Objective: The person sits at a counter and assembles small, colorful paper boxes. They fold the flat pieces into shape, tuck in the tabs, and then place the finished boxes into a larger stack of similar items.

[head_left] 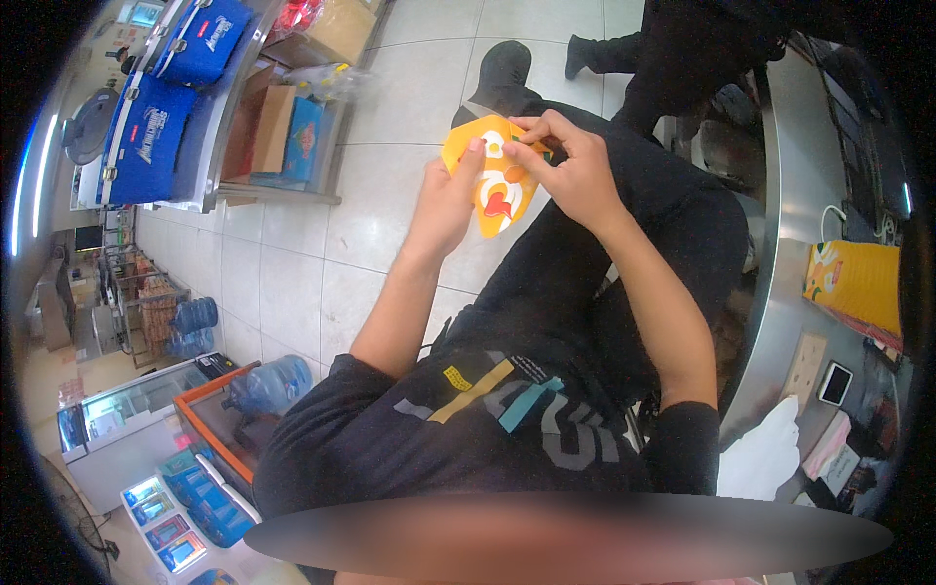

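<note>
Over my lap I hold a yellow printed paper piece (502, 195), pointed at its lower end, with white, red and orange shapes on it; it looks like a folded food sleeve. My left hand (448, 200) grips its left side, the thumb lying across the front. At the upper right edge my right hand (575, 171) pinches it between thumb and bent fingers. The fingertips partly cover that edge, so I cannot make out whether a fold is there. My left fingers are mostly hidden behind the paper.
On my right, a steel counter (765, 322) carries a stack of similar yellow pieces (858, 288), a phone (835, 383) and a white bag (765, 453). Blue cooler bags (156, 136) and cardboard boxes (261, 127) fill the left shelf. Another person's dark-clothed legs (682, 58) are ahead.
</note>
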Demonstrator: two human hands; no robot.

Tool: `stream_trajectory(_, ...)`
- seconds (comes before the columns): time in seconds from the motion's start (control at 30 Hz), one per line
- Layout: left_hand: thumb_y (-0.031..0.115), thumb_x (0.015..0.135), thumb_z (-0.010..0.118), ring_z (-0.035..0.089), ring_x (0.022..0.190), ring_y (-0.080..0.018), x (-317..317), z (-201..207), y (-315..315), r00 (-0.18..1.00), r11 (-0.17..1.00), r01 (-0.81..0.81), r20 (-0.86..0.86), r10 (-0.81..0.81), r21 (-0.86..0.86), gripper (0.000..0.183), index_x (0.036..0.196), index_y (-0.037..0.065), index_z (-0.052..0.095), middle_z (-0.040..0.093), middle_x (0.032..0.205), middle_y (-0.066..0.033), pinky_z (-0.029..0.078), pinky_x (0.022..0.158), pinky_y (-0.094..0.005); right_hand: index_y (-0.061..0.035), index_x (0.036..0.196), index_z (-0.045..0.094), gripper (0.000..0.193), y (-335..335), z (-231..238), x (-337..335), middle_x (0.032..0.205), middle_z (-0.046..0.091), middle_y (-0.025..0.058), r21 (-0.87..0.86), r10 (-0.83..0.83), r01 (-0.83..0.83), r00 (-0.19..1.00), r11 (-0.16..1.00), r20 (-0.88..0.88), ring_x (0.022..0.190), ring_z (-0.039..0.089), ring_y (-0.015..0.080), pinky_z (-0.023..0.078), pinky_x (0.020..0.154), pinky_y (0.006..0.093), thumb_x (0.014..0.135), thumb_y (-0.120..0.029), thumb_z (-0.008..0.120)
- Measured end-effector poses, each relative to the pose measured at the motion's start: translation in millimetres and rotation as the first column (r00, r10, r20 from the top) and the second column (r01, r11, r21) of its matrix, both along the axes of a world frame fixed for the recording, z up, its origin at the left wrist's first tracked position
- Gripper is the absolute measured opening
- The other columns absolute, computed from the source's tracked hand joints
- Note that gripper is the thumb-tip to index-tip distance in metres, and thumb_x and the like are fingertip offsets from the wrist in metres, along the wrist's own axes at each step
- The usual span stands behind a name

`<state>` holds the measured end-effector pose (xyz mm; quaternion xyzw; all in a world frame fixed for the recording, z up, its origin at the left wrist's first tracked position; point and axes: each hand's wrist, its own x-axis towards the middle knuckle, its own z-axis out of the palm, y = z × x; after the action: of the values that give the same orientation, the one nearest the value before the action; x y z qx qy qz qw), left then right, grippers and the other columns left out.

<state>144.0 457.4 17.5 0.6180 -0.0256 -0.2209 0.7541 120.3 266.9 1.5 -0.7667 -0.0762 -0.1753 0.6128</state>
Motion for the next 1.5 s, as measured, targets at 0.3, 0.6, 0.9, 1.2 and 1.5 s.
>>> stream_trajectory(0.3,0.033,0.111,0.055,0.069,0.095,-0.0102,1,6,-5,1.000,0.996,0.031,0.004,-0.031,-0.089,0.037,0.124,-0.001,0.065,0.072,0.110,-0.0051,0.055,0.083,-0.0269,-0.0036,0.102,0.065,0.027,3,-5,6,0.102,0.073,0.0054,0.511,0.162,-0.043,0.968,0.859,-0.191,0.099,0.068,0.0115,0.055,0.091,0.0275,0.087,-0.011,0.086)
stream_trajectory(0.6,0.031,0.111,0.055,0.071,0.102,-0.0139,4,15,-2,0.993,0.985,0.118,-0.003,-0.119,-0.129,0.037,0.128,-0.001,0.063,0.072,0.118,-0.0080,0.057,0.088,-0.0279,-0.0051,0.101,0.065,0.024,-8,-3,6,0.106,0.073,0.0065,0.632,0.268,-0.030,0.921,0.774,-0.284,0.101,0.069,0.0130,0.056,0.094,0.0285,0.088,-0.008,0.084)
stream_trajectory(0.9,0.031,0.110,0.056,0.072,0.105,-0.0178,12,12,10,0.980,0.971,0.158,-0.094,-0.177,-0.181,0.038,0.132,0.000,0.059,0.071,0.121,-0.0104,0.060,0.089,-0.0326,-0.0017,0.110,0.066,0.028,-26,-1,7,0.106,0.074,0.0076,0.424,0.322,-0.179,0.900,0.888,-0.294,0.103,0.071,0.0143,0.057,0.094,0.0294,0.089,-0.009,0.083)
stream_trajectory(1.2,0.043,0.114,0.040,0.068,0.118,-0.0240,25,11,8,0.990,0.967,-0.078,-0.136,0.046,-0.241,0.053,0.138,-0.003,0.054,0.067,0.132,-0.0151,0.054,0.101,-0.0388,-0.0191,0.112,0.077,0.040,5,6,-13,0.151,0.053,0.0142,-0.395,0.024,0.093,0.959,0.914,0.281,0.143,0.045,0.0384,0.036,0.119,0.0484,0.075,-0.026,0.090)
stream_trajectory(1.5,0.036,0.111,0.053,0.069,0.112,-0.0185,2,10,-5,0.969,0.994,-0.089,0.225,0.101,-0.061,0.047,0.132,-0.006,0.061,0.069,0.126,-0.0134,0.055,0.097,-0.0349,-0.0048,0.092,0.075,0.025,14,-15,-1,0.141,0.060,0.0196,0.052,-0.202,0.204,0.979,0.978,-0.032,0.128,0.062,0.0324,0.047,0.108,0.0415,0.084,-0.026,0.086)
